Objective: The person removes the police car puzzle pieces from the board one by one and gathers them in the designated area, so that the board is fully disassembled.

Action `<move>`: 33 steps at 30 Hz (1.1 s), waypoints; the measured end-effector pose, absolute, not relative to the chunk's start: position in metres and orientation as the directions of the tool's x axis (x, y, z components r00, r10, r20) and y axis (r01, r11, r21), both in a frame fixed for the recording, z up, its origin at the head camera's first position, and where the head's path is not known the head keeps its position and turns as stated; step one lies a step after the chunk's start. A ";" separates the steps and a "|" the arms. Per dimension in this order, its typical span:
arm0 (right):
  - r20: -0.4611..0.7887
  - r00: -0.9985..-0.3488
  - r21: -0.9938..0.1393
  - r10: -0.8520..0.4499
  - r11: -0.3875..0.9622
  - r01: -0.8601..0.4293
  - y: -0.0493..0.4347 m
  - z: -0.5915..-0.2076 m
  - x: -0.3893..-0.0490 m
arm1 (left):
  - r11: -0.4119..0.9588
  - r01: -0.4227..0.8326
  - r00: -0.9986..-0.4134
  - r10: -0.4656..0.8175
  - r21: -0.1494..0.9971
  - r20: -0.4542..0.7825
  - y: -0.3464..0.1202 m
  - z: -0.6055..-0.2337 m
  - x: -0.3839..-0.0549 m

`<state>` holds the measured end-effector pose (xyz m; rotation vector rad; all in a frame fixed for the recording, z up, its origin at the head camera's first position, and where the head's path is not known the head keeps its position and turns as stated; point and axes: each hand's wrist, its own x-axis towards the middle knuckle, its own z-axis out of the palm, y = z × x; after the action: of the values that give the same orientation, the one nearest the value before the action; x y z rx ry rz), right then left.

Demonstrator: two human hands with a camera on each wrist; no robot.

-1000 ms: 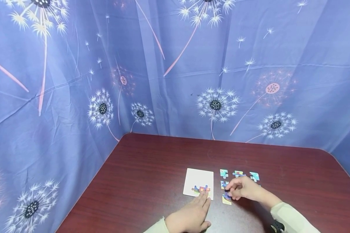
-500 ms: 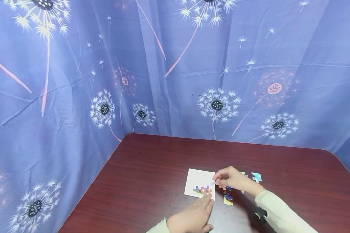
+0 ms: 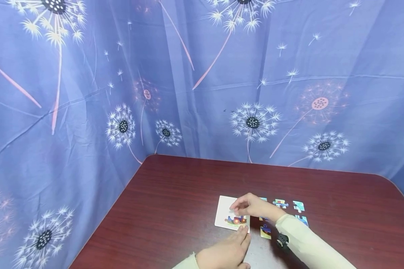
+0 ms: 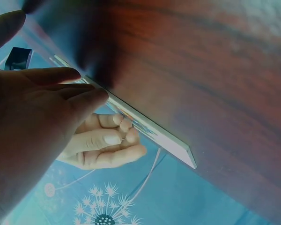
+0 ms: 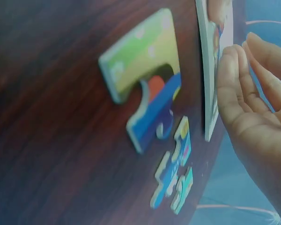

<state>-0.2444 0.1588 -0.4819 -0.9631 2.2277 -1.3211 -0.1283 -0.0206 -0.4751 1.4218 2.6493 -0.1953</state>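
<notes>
A white square puzzle board lies on the table; joined jigsaw pieces with a colourful vehicle-like picture sit along its near side. My left hand holds its fingers fairly straight, with fingertips touching the board's near right corner. Over the board hovers my right hand, thumb and fingers curled together in a pinch. A small pale puzzle piece seems to be between these fingertips, mostly hidden by them. In the right wrist view, a yellow-green and blue puzzle piece lies below the right hand.
Right of the board, several loose puzzle pieces lie in rows, among them a far middle piece, a light-blue corner piece and a near yellow piece. My right forearm covers part of them. A blue dandelion curtain borders the dark red table.
My right hand has moved left from the loose pieces to above the board. My left hand stays at the board's near right corner. The whole view has shifted slightly.
</notes>
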 end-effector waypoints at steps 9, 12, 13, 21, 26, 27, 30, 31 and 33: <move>0.001 -0.663 -0.851 -0.749 0.348 -0.394 0.151 -0.488 -0.243 | 0.547 0.833 -0.552 0.815 -0.079 -0.176 -0.020 -0.472 -0.128; 0.006 -0.652 -0.847 -0.758 0.343 -0.406 0.150 -0.488 -0.242 | 0.550 0.832 -0.553 0.814 -0.071 -0.177 -0.020 -0.472 -0.128; 0.004 -0.654 -0.844 -0.757 0.348 -0.408 0.150 -0.488 -0.242 | 0.550 0.832 -0.553 0.814 -0.067 -0.177 -0.020 -0.472 -0.128; 0.010 -0.657 -0.848 -0.754 0.342 -0.405 0.151 -0.490 -0.244 | 0.566 0.823 -0.564 0.804 -0.050 -0.188 -0.018 -0.473 -0.131; -0.018 -0.682 -0.850 -0.731 0.371 -0.375 0.150 -0.491 -0.244 | 0.573 0.818 -0.569 0.798 -0.042 -0.199 -0.018 -0.472 -0.131; -0.017 -0.683 -0.845 -0.730 0.375 -0.380 0.150 -0.491 -0.244 | 0.574 0.818 -0.570 0.797 -0.040 -0.200 -0.018 -0.472 -0.131; -0.021 -0.683 -0.835 -0.730 0.389 -0.389 0.150 -0.491 -0.244 | 0.574 0.818 -0.569 0.798 -0.038 -0.201 -0.018 -0.471 -0.130; -0.025 -0.683 -0.833 -0.730 0.393 -0.390 0.150 -0.491 -0.244 | 0.573 0.819 -0.568 0.798 -0.039 -0.200 -0.018 -0.471 -0.130; -0.029 -0.680 -0.832 -0.732 0.395 -0.389 0.149 -0.491 -0.244 | 0.571 0.820 -0.566 0.800 -0.038 -0.200 -0.019 -0.472 -0.130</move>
<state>-0.2440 0.1492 -0.4907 -0.9668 2.2656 -1.1953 -0.1305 -0.0187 -0.4716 1.3721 2.6392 -0.1895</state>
